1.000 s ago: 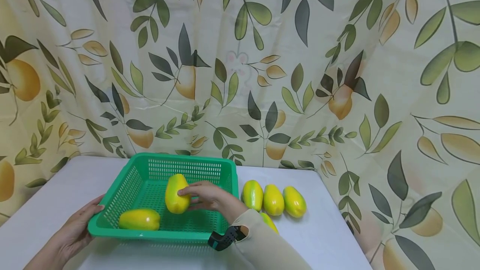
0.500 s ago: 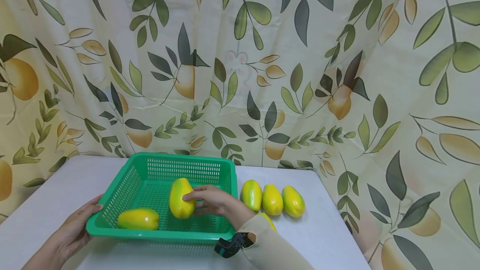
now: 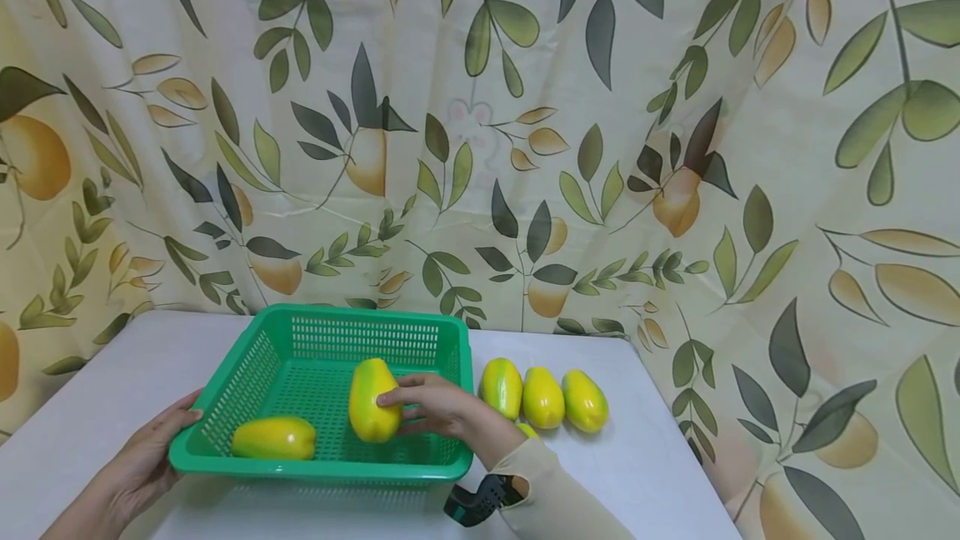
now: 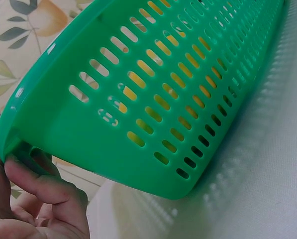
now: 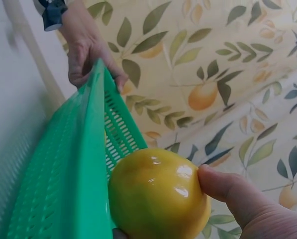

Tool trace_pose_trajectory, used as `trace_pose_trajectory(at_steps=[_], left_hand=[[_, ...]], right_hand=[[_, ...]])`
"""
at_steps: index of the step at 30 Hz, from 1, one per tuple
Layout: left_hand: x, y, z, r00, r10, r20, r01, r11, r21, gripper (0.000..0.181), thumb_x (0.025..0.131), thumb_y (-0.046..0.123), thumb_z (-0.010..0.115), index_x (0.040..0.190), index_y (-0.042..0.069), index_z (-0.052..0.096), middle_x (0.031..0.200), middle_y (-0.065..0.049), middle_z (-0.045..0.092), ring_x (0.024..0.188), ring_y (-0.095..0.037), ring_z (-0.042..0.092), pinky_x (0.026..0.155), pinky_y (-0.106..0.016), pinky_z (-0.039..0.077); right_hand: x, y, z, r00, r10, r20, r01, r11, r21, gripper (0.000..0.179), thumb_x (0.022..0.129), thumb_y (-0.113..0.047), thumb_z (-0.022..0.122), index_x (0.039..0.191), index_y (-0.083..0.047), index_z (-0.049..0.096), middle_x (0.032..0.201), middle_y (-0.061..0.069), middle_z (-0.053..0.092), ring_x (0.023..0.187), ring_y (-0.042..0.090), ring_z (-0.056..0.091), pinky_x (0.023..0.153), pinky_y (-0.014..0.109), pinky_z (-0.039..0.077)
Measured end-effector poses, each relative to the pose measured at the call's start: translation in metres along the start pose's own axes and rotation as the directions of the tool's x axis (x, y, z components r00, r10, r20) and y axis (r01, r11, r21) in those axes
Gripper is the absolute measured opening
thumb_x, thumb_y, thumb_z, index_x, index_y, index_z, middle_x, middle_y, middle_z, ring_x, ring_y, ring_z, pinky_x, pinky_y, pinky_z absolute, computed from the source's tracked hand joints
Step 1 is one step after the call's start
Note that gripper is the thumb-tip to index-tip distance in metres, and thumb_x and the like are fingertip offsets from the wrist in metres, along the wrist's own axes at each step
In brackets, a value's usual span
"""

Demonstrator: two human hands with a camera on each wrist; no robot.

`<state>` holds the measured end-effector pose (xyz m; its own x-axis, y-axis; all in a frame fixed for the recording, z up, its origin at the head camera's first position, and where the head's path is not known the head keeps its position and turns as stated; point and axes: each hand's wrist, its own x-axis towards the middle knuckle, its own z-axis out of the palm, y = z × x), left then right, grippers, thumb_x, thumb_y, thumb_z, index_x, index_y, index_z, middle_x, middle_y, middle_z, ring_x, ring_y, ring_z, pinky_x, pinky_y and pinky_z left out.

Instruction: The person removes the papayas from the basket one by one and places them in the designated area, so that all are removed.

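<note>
A green plastic basket (image 3: 360, 470) stands on the table, and my left hand (image 3: 150, 452) grips its left rim; the left wrist view shows that hand's fingers (image 4: 49, 191) curled under the rim. My right hand (image 3: 435, 408) holds a yellow-green papaya (image 3: 373, 400) over the right part of the basket. In the right wrist view, the thumb (image 5: 233, 191) presses the glossy papaya (image 5: 155, 191) on one side, while most other fingers are hidden. Another papaya (image 3: 273, 438) lies on its side inside the basket, near the front left.
Right of the basket, three papayas stand in a row, the middle one (image 3: 543, 397) among them. One more papaya (image 3: 527, 430) is mostly hidden behind my right forearm. A white cloth covers the table (image 3: 637, 473). Behind it hangs a leaf-patterned curtain (image 3: 480, 148).
My right hand has moved the held papaya a little to the right and towards me, still over the basket. The left hand keeps its grip on the rim.
</note>
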<state>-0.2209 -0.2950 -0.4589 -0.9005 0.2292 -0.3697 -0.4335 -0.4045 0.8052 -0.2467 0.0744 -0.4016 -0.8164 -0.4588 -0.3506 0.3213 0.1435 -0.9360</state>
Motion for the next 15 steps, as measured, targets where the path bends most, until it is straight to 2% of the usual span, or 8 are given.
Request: trace_pose_trajectory(at_steps=[8,15], left_hand=[[-0.002,0.0,-0.001,1.0,0.014,0.023,-0.014,1.0,0.0,0.025,0.091,0.017,0.05,0.089,0.037,0.065,0.097,0.002,0.063,0.09,-0.018,0.061,0.084,-0.035,0.048],[-0.001,0.0,-0.002,0.999,0.017,0.041,-0.017,1.0,0.001,0.025,0.091,0.018,0.05,0.09,0.037,0.064,0.098,0.002,0.063,0.091,-0.018,0.061,0.084,-0.035,0.048]], right_hand=[[-0.008,0.003,-0.003,0.999,0.002,0.033,-0.003,1.0,0.02,0.063,0.079,-0.018,0.066,0.13,0.004,0.037,0.104,0.012,0.057,0.089,0.024,0.058,0.081,0.043,0.05],[-0.018,0.001,-0.003,1.0,0.005,0.01,-0.005,1.0,0.009,0.063,0.078,-0.016,0.067,0.13,0.003,0.036,0.104,0.012,0.055,0.093,0.027,0.056,0.079,0.043,0.05]])
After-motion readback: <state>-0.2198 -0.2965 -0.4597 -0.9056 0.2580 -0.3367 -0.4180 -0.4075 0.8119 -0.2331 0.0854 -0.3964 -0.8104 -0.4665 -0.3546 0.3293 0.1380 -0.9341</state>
